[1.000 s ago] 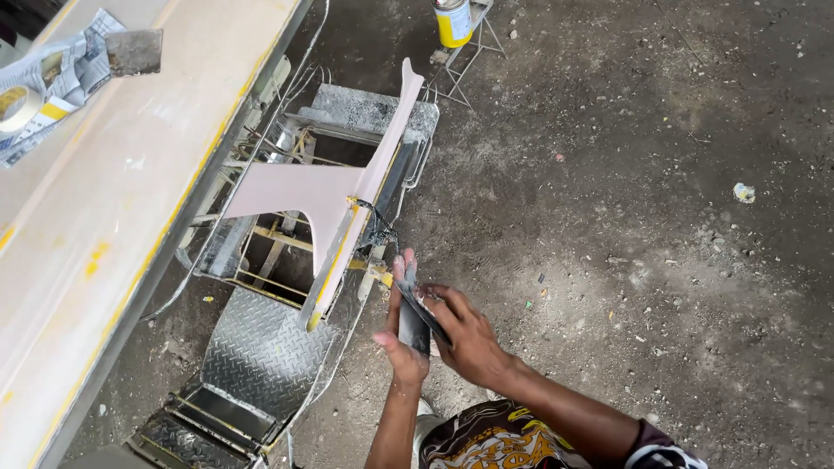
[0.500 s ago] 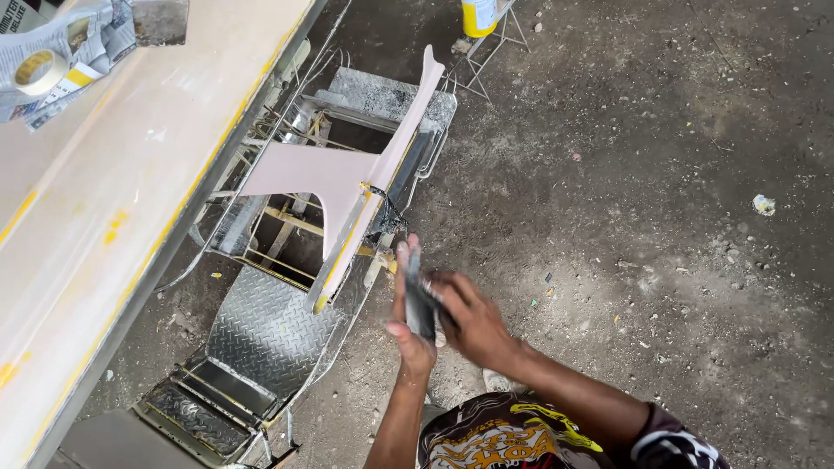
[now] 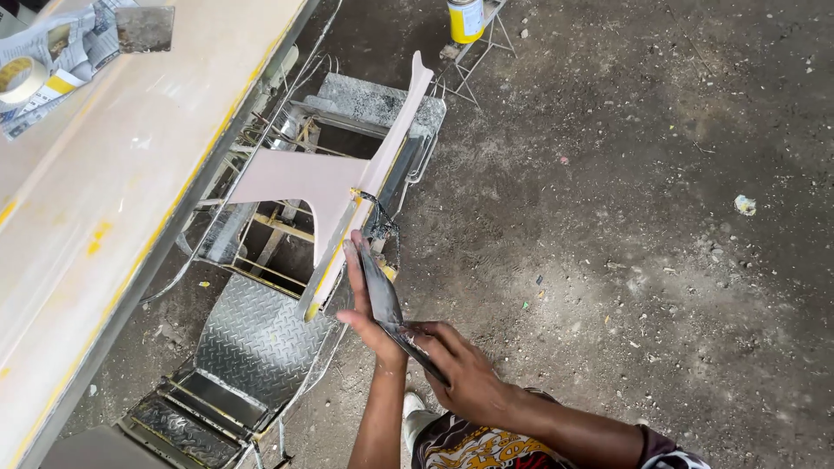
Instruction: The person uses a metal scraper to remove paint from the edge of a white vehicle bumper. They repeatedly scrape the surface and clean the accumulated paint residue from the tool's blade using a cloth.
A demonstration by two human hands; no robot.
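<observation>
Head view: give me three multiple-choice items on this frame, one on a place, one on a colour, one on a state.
1. Where does the yellow can stand?
A. on a wire stand at the top
B. on the checker-plate step
C. on the long panel

2. What colour is the curved panel resting on the metal frame?
A. green
B. pale pinkish grey
C. black

3. How does the left hand stand?
A. clenched in a fist
B. open and flat against the dark sheet
C. resting on the ground

Answers: 1 A, it sits on thin wire legs; 2 B, its surface shows that tone; 3 B, fingers extended along the sheet, which the right hand grips.
</observation>
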